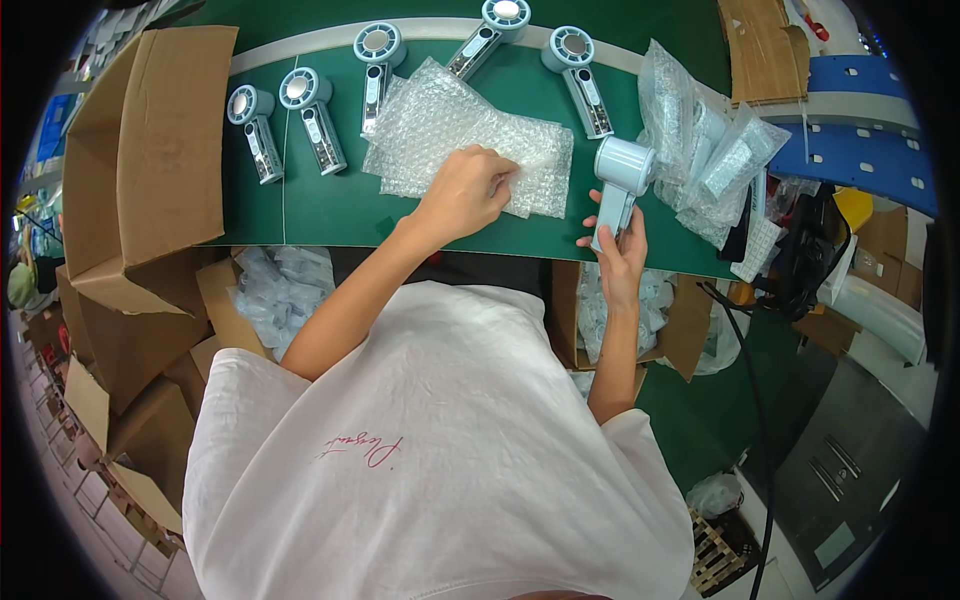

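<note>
My right hand grips the handle of a pale blue hand-held fan, holding it upright over the near edge of the green belt. My left hand pinches the top sheet of a stack of clear bubble-wrap bags lying in the middle of the belt. Several more pale blue fans lie in a row along the far side of the belt, heads away from me.
A large open cardboard box stands at the left. Fans wrapped in bubble bags pile up at the right. Boxes of bags sit under the belt edge. A black cable hangs at the right.
</note>
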`<state>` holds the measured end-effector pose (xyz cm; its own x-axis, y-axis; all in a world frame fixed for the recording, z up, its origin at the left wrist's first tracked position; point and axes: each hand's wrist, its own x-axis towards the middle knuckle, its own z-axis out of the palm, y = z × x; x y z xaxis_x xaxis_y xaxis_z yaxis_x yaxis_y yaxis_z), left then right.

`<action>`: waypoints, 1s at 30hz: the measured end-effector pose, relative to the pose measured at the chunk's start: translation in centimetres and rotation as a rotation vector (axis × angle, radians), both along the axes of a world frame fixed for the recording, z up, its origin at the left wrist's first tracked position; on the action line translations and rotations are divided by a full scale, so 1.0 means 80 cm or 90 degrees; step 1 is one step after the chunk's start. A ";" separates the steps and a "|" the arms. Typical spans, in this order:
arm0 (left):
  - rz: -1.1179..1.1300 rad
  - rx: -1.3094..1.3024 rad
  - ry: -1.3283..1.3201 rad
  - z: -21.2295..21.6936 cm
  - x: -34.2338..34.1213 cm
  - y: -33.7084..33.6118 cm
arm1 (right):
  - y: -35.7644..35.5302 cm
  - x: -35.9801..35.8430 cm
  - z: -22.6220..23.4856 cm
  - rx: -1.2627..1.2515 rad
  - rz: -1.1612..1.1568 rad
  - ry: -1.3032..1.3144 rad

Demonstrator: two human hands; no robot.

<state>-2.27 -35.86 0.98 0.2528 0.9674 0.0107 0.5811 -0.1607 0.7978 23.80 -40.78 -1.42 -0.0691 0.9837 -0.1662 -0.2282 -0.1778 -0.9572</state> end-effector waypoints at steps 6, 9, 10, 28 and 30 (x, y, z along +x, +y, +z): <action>0.000 0.011 -0.044 0.005 0.003 0.000 | -0.001 -0.004 0.004 0.005 -0.007 -0.026; -0.004 0.141 -0.037 -0.004 0.009 -0.002 | -0.002 -0.005 0.006 0.006 -0.015 -0.021; 0.002 0.151 -0.032 -0.007 0.011 -0.002 | -0.004 -0.006 0.006 0.014 -0.007 -0.044; 0.022 -0.141 0.019 0.016 -0.020 0.037 | -0.009 -0.033 0.030 0.314 0.228 -0.623; 0.016 -0.122 0.014 0.029 -0.015 0.039 | -0.012 -0.036 0.043 0.303 0.227 -0.655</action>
<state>-3.48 -32.77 3.33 0.2273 0.9570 -0.1800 0.6006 0.0078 0.7995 20.95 -41.76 1.98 -0.3991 0.9140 0.0727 0.6765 0.3471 -0.6495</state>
